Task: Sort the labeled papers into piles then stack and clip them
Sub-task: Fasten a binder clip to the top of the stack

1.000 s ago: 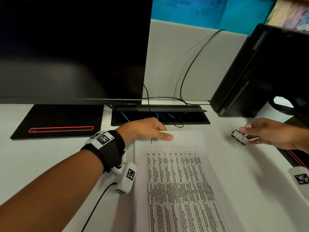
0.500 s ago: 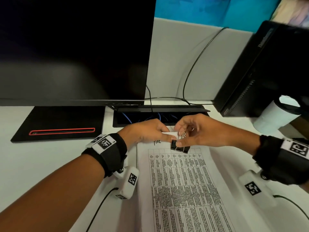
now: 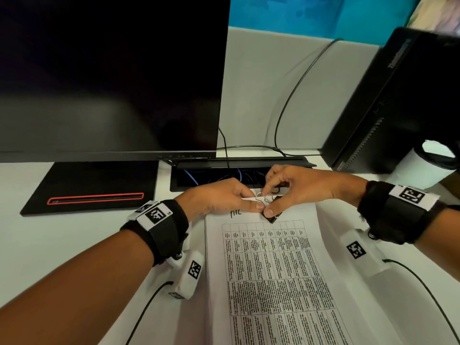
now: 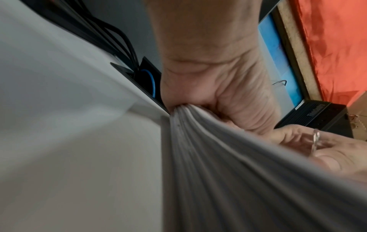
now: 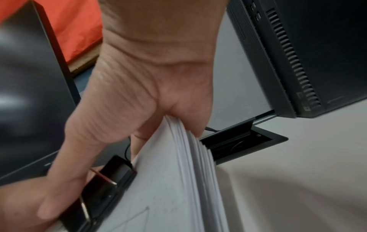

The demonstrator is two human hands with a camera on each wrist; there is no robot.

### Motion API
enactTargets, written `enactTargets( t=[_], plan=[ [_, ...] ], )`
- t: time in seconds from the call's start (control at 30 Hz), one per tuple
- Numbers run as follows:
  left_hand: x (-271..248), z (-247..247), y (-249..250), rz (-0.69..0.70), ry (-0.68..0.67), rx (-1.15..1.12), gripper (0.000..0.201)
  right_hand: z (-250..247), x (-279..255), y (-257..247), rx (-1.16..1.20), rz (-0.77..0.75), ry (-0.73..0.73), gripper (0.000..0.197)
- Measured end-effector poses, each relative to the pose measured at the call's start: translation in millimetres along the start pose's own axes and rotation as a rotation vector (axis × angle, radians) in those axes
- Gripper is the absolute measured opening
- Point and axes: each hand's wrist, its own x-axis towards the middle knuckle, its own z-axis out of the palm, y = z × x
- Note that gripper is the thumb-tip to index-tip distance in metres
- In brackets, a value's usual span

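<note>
A stack of printed papers (image 3: pixel 273 277) lies on the white desk, its far end lifted; the fanned sheet edges (image 4: pixel 198 149) (image 5: pixel 190 157) show in both wrist views. My left hand (image 3: pixel 224 197) grips the top edge of the stack, thumb on top beside a handwritten label. My right hand (image 3: pixel 293 188) pinches a black binder clip (image 3: pixel 273 215) (image 5: pixel 103 188) at that top edge, thumb on its black body, fingers on the silver wire handles (image 3: pixel 261 196). Whether the clip bites the paper cannot be told.
A large dark monitor (image 3: pixel 109 75) stands behind on a black base (image 3: pixel 94 185). An open cable box (image 3: pixel 224 174) lies just beyond the hands. A black computer case (image 3: pixel 403 100) and a white lidded cup (image 3: pixel 428 165) stand at the right.
My right hand picked the binder clip up from the desk at the right and brought it to the top edge of the stack. My left hand stayed there and now lifts the edge.
</note>
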Motion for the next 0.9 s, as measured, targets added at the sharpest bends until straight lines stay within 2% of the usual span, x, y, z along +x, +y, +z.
enactTargets(
  t=[0.1,0.17,0.37,0.43,0.57,0.63,0.73,0.9],
  plan=[
    [-3.2,-0.9,-0.8,0.021,-0.014,-0.05,0.034,-0.7,-4.5,-7.0,0.005,-0.029,-0.099,0.027],
    [-5.3,-1.4,-1.0,0.03,-0.021,-0.075,0.034,-1.5,-5.8,-9.0,-0.02,-0.043,-0.114,0.03],
    [-9.4,-3.5,0.2,0.045,-0.029,-0.054,0.038,1.4,-3.8,-7.5,-0.103,-0.085,-0.031,0.044],
    [-10.2,-3.5,-0.1,0.045,-0.025,-0.056,0.041,6.9,-4.3,-7.1,-0.072,-0.154,0.037,0.036],
    [-8.1,-2.4,-2.5,0.058,0.004,-0.025,0.035,10.8,-11.3,-20.6,-0.098,-0.302,0.165,0.044],
    [-6.4,-2.1,-3.5,0.053,0.014,-0.02,0.031,7.2,-13.6,-27.4,-0.066,-0.282,0.128,0.035],
    [-5.0,-1.6,-4.3,0.042,0.02,-0.018,0.04,-2.7,-14.7,-34.7,-0.015,-0.21,0.008,0.016],
    [-0.8,-1.6,-7.2,0.03,0.041,-0.008,0.031,-6.2,-10.9,-43.6,-0.012,-0.166,0.058,0.02]
  ],
)
